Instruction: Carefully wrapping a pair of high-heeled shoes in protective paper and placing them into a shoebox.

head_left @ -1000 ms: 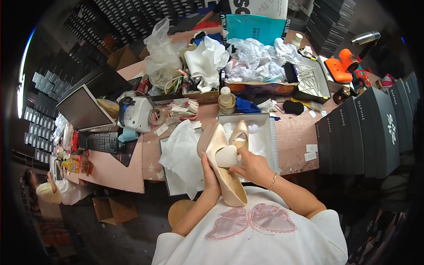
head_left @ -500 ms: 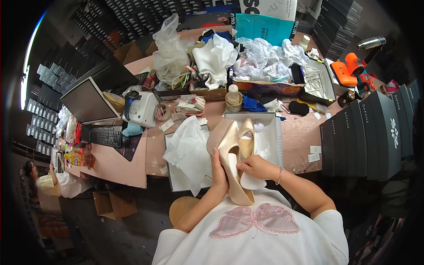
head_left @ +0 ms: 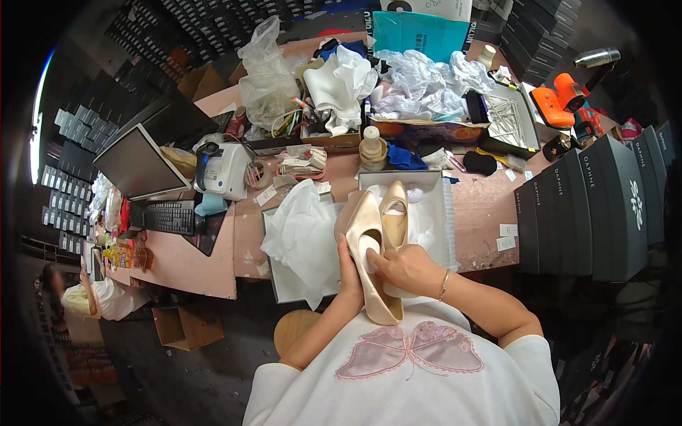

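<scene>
A cream satin pump (head_left: 359,211) is in my left hand (head_left: 348,273), toe away from me and heel end near my shirt. My left fingers wrap round its outer side. My right hand (head_left: 410,270) is closed, with thumb and fingertips in the shoe's opening at a white insert (head_left: 366,246). Its fingertips are partly hidden there. Just right of it is a second cream pump (head_left: 395,219) with white stuffing inside, its rear part hidden by my right hand. Beyond the shoes lies an open pale shoebox (head_left: 450,234). White tissue paper (head_left: 302,231) spreads over a box lid (head_left: 273,278) to the left.
Dark shoeboxes (head_left: 568,220) stand at the right. Along the back are a glue bottle (head_left: 373,150), a carton of crumpled plastic (head_left: 426,131) and an orange tool (head_left: 554,106). At left are a label printer (head_left: 222,172), monitor (head_left: 142,163), keyboard (head_left: 169,217) and another person (head_left: 106,298).
My right hand has shifted left, from the shoe's edge into its opening over the white insert. The left hand keeps hold of the pump, and the view has tilted slightly.
</scene>
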`<state>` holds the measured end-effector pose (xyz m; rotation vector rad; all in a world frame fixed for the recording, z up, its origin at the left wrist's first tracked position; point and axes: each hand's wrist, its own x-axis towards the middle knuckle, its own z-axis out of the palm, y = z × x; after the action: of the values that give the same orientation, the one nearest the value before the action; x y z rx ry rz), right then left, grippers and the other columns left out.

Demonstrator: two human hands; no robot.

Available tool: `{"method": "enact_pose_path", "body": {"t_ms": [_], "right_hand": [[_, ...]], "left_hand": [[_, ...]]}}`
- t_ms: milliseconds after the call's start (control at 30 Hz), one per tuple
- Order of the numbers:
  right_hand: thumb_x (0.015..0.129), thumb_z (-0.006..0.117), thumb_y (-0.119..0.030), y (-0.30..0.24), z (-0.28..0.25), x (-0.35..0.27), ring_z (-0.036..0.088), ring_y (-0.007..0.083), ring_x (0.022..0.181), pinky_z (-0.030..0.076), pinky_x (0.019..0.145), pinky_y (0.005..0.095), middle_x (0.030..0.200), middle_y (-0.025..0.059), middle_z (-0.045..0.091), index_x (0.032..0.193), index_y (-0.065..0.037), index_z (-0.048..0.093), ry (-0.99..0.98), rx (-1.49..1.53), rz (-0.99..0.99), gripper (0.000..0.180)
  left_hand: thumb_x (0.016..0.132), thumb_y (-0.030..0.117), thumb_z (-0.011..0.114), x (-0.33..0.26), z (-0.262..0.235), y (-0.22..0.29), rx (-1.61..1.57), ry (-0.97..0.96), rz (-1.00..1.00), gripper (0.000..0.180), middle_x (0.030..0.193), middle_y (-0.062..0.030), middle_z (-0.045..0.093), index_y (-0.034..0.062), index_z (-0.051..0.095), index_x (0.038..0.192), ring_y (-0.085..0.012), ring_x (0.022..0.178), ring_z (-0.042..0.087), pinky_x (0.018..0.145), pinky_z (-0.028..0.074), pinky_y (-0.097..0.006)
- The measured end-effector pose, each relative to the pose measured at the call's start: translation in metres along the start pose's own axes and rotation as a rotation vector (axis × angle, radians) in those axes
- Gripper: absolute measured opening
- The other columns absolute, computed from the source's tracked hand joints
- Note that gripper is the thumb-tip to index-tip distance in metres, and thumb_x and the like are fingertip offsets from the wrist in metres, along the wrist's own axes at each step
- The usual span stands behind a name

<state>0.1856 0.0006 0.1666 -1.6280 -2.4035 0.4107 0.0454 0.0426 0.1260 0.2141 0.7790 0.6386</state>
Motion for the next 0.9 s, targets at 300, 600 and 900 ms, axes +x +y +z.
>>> {"method": "enact_pose_path", "body": {"t_ms": [300, 600, 900], "right_hand": [[0.085, 0.059, -0.030, 0.015, 0.017, 0.017, 0.064, 0.0286, 0.055, 0.048, 0.047, 0.0401, 0.066, 0.0106, 0.065, 0.096, -0.004, 0.053, -0.060, 0.116, 0.173, 0.029], [0.077, 0.062, -0.016, 0.014, 0.016, 0.018, 0.064, 0.0271, 0.055, 0.048, 0.047, 0.0374, 0.068, 0.0115, 0.063, 0.091, -0.002, 0.054, 0.078, 0.004, -0.021, 0.021], [0.080, 0.071, -0.015, 0.005, -0.003, -0.010, 0.060, 0.0167, 0.065, 0.049, 0.063, 0.0282, 0.078, 0.0058, 0.061, 0.115, -0.012, 0.062, 0.225, 0.724, 0.264, 0.037]], "left_hand": [[0.091, 0.067, 0.030, -0.002, 0.001, -0.005, 0.071, 0.071, 0.029, 0.073, 0.126, -0.0119, 0.050, 0.0100, 0.039, 0.136, -0.0259, 0.117, 0.050, 0.099, 0.043, -0.041], [0.091, 0.065, 0.033, 0.011, -0.005, -0.009, 0.105, 0.116, 0.079, 0.070, 0.127, -0.0109, 0.049, 0.0123, 0.039, 0.137, -0.0261, 0.116, 0.050, 0.096, 0.043, -0.039], [0.091, 0.065, 0.027, 0.010, -0.009, 0.000, -0.083, -0.090, -0.020, 0.073, 0.122, -0.0188, 0.053, 0.0073, 0.043, 0.133, -0.0342, 0.108, 0.057, 0.091, 0.050, -0.046]]}}
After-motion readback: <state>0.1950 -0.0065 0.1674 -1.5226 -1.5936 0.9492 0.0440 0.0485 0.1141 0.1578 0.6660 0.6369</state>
